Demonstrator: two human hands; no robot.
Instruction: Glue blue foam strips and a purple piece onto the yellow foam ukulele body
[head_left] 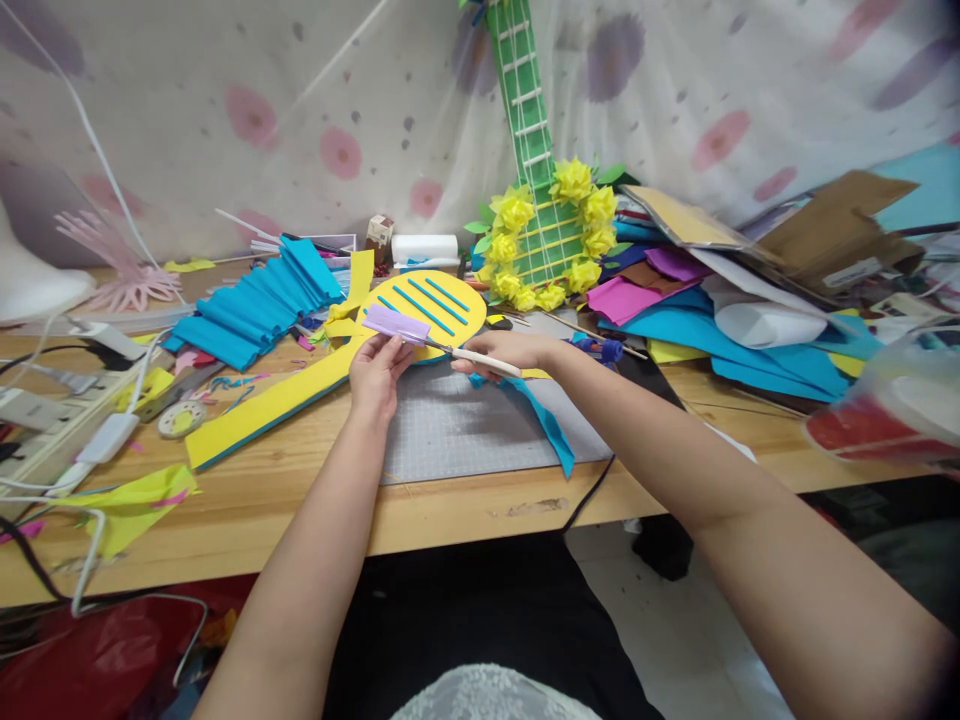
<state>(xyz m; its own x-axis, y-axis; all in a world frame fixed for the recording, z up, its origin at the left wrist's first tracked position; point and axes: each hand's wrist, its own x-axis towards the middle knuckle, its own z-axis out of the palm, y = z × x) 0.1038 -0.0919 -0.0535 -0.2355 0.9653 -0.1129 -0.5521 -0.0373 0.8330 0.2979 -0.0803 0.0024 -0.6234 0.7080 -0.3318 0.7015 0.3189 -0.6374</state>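
Between the fingers of my left hand (376, 377) is a small strip of purple paper (396, 322), held up above the mat. My right hand (504, 350) is closed around scissors (487, 361) with white handles, their blades pointing left at the paper's right end. Whether the blades are apart I cannot tell. Behind both hands lies a yellow guitar-shaped cutout (270, 405) with blue edges and blue bars on its round body. Under the hands is a grey cutting mat (457, 440), with a blue paper strip (544, 420) at its right side.
A green paper guitar (531, 130) ringed with yellow flowers leans on the back curtain. Pleated blue paper (255, 305) lies at left, near a power strip (52, 425) and cables. Coloured sheets (739, 325) pile up at right, behind a plastic cup (889, 400) by the edge.
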